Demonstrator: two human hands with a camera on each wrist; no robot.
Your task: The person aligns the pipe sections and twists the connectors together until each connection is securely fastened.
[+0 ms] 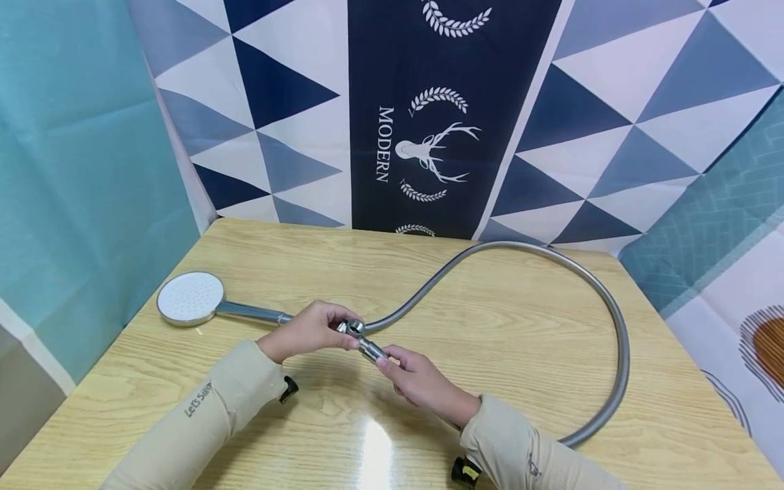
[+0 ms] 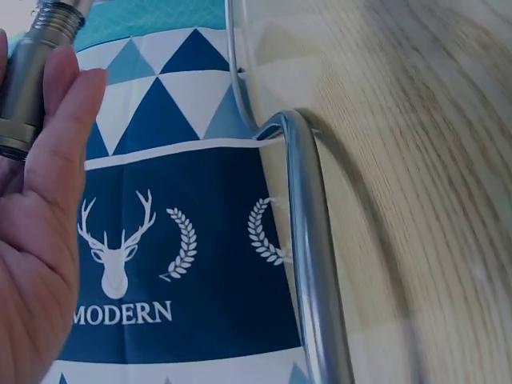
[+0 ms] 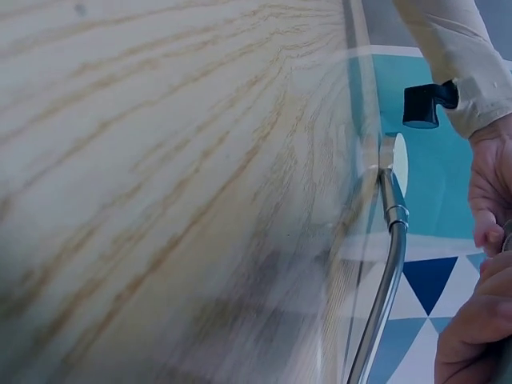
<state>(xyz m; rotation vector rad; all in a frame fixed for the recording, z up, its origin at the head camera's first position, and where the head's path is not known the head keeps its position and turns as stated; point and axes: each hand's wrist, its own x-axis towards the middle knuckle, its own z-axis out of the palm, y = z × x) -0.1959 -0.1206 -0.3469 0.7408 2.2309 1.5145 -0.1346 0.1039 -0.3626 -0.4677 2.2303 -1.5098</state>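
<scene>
Here, chrome fitting (image 1: 371, 350) between both grips (image 1: 314, 331) (image 1: 424, 382)

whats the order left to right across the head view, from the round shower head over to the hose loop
Round shower head → its handle → left hand → metal fitting → right hand → outer bend of the grey hose

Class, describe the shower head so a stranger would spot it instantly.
On the wooden table, look toward the left edge, beyond the left hand. There lies the shower head, its handle pointing toward that hand. Its broad, round white face sets it apart from the slim grey hose.
</scene>
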